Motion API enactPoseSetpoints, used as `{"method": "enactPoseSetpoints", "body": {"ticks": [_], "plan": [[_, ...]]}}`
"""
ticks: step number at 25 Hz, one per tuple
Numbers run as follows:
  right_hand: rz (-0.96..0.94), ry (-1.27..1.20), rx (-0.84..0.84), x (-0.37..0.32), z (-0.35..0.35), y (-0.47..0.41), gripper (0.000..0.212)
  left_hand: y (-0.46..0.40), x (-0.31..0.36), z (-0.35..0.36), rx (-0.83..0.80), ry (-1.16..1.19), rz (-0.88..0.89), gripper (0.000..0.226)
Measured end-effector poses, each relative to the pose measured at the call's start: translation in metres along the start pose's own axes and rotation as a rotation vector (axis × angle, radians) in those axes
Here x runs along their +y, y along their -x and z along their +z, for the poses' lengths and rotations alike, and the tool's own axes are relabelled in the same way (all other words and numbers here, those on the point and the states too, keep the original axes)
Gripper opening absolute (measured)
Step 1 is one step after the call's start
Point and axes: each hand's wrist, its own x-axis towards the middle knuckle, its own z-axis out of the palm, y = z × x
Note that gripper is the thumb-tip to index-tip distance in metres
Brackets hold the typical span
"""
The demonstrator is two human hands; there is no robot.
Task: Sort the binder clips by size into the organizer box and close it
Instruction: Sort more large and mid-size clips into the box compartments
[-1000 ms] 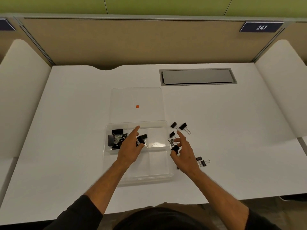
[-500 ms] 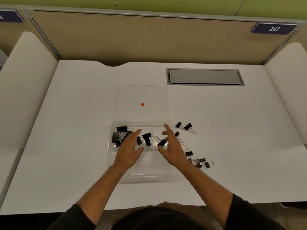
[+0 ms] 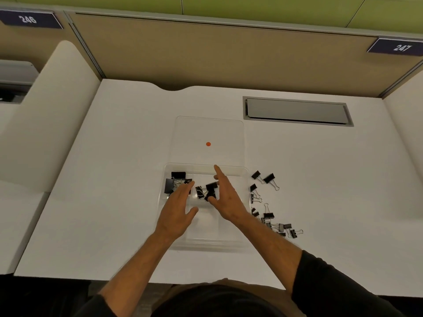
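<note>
Far left: curved cream side panel (image 3: 45,115), smooth, rounded top; sign "246" (image 3: 28,19) above it. White matte worktop (image 3: 109,179) with a scalloped notch at the back edge.

Centre: clear plastic box (image 3: 174,242), rectangular, rounded corners, thin dividers inside; its clear lid (image 3: 209,129) lies open flat behind it, small orange dot (image 3: 208,144) on the lid. Back-left compartment holds the large clips (image 3: 178,179), black folded metal bodies with silver wire handles, piled. Left hand (image 3: 176,216) hovers over the box's left part, palm down, fingers straight and together, released, tips at the large clips; thumb splayed right. Contact with them cannot be told.

Next compartment right holds medium clips (image 3: 201,191), black, tangled wire handles. Right hand (image 3: 229,202) is over the box's middle, index finger extended toward the back wall, thumb low beside the medium clips. A black clip (image 3: 211,189) sits between thumb and the other fingers; whether it is pinched or just lying there cannot be told.

Right of the box: loose clips (image 3: 265,179) scattered on the worktop, small black ones, a pair near the back, a string running forward to a cluster (image 3: 283,228) near the right forearm. Black sleeves on both arms.

Back right: grey metal cable hatch (image 3: 297,110), recessed rectangle. Tan fabric partition (image 3: 206,53) behind; sign "247" (image 3: 400,48) at right.
</note>
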Motion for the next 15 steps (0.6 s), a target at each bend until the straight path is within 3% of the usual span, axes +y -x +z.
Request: {"method": "enactPoseSetpoints", "body": {"ticks": [15], "plan": [[0.04,0.056,0.181,0.041,-0.034,0.064,0.089,-0.009,0.039,0.035,-0.05,-0.022,0.088,0.073]]}}
